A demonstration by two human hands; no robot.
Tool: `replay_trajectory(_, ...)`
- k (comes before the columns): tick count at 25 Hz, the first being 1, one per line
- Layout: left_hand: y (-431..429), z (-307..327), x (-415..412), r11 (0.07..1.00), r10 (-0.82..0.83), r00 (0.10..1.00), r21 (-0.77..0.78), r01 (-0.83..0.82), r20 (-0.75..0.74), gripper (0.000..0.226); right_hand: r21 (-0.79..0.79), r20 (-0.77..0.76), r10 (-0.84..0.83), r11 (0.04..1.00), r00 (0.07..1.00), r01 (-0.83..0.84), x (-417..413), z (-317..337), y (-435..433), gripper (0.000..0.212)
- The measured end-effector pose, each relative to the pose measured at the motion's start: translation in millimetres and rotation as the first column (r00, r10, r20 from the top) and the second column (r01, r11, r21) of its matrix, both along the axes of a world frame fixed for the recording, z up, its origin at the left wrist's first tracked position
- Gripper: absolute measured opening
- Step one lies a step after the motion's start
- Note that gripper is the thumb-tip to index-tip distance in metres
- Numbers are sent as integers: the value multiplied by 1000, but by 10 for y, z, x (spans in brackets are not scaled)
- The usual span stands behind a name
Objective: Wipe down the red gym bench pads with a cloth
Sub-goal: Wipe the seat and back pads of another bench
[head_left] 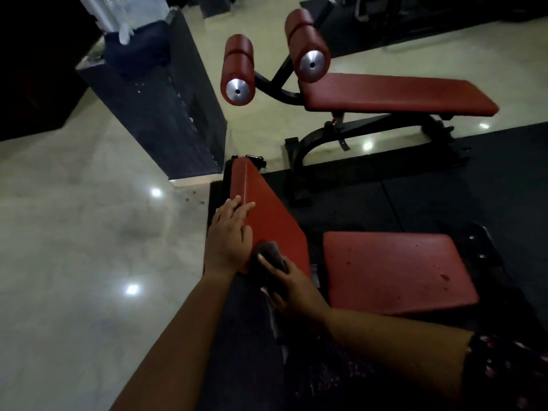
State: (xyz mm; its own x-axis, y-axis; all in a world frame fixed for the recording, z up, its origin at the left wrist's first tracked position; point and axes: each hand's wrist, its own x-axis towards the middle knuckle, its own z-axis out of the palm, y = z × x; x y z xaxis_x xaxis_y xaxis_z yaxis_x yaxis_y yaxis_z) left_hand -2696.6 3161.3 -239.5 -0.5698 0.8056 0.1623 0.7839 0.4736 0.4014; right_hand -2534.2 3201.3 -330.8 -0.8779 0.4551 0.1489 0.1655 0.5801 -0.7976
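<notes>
Both forearms enter from the near edge and meet at the red bench. Pale polished floor (74,232) covers the left half of the scene; a black rubber mat (444,185) covers the right. A dark pillar (166,120) stands far left.

A second bench stands far right, its long red pad (397,93) lying level on a black frame. The red seat pad (394,271), near right, carries scattered droplets. Just left of it, the red back pad (272,215) slopes up and away. Two red roller pads (238,66) (307,44) with metal end caps sit at the far bench's left end.

The left hand (229,232) rests on the back pad's left edge, fingers straight and relaxed. The right hand (292,287) grips a dark cloth (268,255), fingers curled round it. The cloth is pressed against the near, lower end of the back pad.
</notes>
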Motion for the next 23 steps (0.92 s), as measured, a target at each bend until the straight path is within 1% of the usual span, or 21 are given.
replay_trajectory(2,-17,8,-9,999,-33,999,-17,33,-12,53,41,-22,-40,998,999,41,2,-56,-47,65)
replay_trajectory(3,-29,7,-7,998,-46,999,-42,45,-27,50,23,-13,-62,998,998,62,-9,-75,-59,66)
replay_trajectory(5,-53,13,3,993,-74,995,-101,67,-71,48,-78,11,-97,992,995,98,-37,-58,-93,69)
replay_trajectory(6,-51,24,5,986,-94,990,-147,78,-106,48,-114,13,-119,986,993,119,-58,-46,-94,67)
replay_trajectory(8,-23,55,9,957,-152,973,-272,101,-175,52,-137,35,-182,973,983,185,-104,-12,-60,65)
replay_trajectory(9,0,65,-6,940,-174,966,-324,106,-191,54,-144,60,-197,968,979,204,-130,11,-23,63)
replay_trajectory(11,37,91,-44,914,-197,965,-389,116,-175,59,-144,97,-183,970,978,196,-156,16,59,63)
replay_trajectory(13,53,111,-73,909,-207,965,-397,129,-161,62,-133,96,-154,977,983,166,-164,-7,149,67)
replay_trajectory(14,56,135,-79,918,-203,965,-375,129,-165,62,-137,96,-141,979,985,154,-170,-13,189,68)
replay_trajectory(18,204,199,-82,984,-87,982,-171,58,-168,58,-209,101,-115,969,988,134,-294,-39,392,67)
replay_trajectory(19,259,195,-77,984,-68,985,-173,40,-161,57,-229,108,-114,964,988,137,-340,-31,481,67)
replay_trajectory(20,303,168,-71,978,-57,986,-207,23,-158,56,-228,123,-112,964,986,138,-388,-24,581,70)
replay_trajectory(22,346,110,-54,961,-41,986,-275,-6,-164,51,-162,152,-99,979,983,124,-460,19,738,74)
replay_trajectory(23,359,86,-56,959,-25,987,-284,-22,-160,49,-132,157,-93,985,983,114,-492,29,802,74)
